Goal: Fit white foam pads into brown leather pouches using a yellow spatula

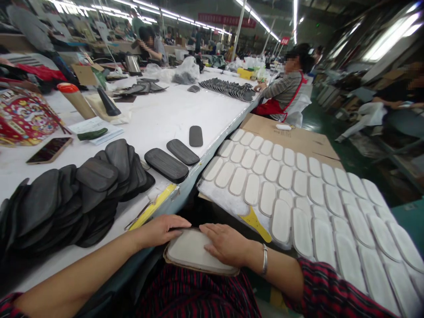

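A pale oval pad (pixel 188 249) with a tan edge lies on my lap, below the table's front edge. My left hand (pixel 162 229) rests flat on its upper left rim, fingers stretched along the top. My right hand (pixel 227 243) presses flat on its right side; a silver bangle is on that wrist. Neither hand grips the pad. A heap of dark grey oval pieces (pixel 66 194) lies on the white table (pixel 159 115) to my left. Two dark pieces (pixel 165 164) and a smaller one (pixel 195 135) lie apart near the table edge.
Rows of white oval pads (pixel 298 190) cover a cardboard sheet (pixel 298 139) on my right. A phone (pixel 49 150), a patterned bag (pixel 23 115) and a cone with an orange cap (pixel 74 99) stand at the far left. A person in a red apron (pixel 285 90) sits at the table's far end.
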A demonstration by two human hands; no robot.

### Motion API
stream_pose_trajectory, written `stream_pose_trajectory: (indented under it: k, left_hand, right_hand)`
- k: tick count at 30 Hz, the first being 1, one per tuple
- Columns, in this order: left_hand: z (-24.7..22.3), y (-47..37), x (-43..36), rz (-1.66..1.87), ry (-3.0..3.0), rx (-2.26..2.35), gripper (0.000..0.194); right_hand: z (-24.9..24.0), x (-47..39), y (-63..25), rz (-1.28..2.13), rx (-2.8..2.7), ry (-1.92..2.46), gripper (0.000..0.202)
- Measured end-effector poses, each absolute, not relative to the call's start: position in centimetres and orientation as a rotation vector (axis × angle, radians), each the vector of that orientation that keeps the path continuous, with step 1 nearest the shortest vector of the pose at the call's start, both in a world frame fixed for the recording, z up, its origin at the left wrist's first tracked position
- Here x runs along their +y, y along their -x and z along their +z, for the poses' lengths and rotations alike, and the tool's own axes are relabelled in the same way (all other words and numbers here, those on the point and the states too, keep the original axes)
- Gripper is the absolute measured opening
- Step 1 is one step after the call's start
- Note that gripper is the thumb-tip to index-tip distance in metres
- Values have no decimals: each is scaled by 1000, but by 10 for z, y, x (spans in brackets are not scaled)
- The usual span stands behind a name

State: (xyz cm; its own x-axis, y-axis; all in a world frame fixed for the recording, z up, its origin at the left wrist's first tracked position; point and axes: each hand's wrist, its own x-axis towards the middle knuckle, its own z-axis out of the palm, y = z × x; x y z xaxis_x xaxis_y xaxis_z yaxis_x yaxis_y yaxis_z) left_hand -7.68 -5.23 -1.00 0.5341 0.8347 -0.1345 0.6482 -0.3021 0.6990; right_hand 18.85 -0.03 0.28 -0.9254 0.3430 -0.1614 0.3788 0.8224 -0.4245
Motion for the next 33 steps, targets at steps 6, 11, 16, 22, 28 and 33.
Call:
stream_pose_trajectory:
  k: [6, 11, 16, 22, 28, 33]
  left_hand:
    - [-7, 74, -51, 222, -2310, 1111, 34]
    - [-3, 68, -52, 147, -2435, 1115, 34]
    - [5, 66, -53, 191, -2212, 1239, 31]
    - [26, 41, -81, 424, -2149, 1305, 31]
    - [4, -7, -114, 226, -2514, 1153, 32]
    - [-15, -16, -123, 253, -2699, 1229, 22]
  right_hand:
    - [-2, 0, -189, -561, 2918, -476, 72]
    - [-4, -3, -178, -472, 2937, -466, 79]
    - [4, -3, -171, -520, 2939, -485, 71]
    - [28, -29, -214, -752, 3021, -919, 36]
    - [14, -83, -255, -522, 3084, -986, 23]
    - [-4, -100, -261, -272, 3185, -1000, 25]
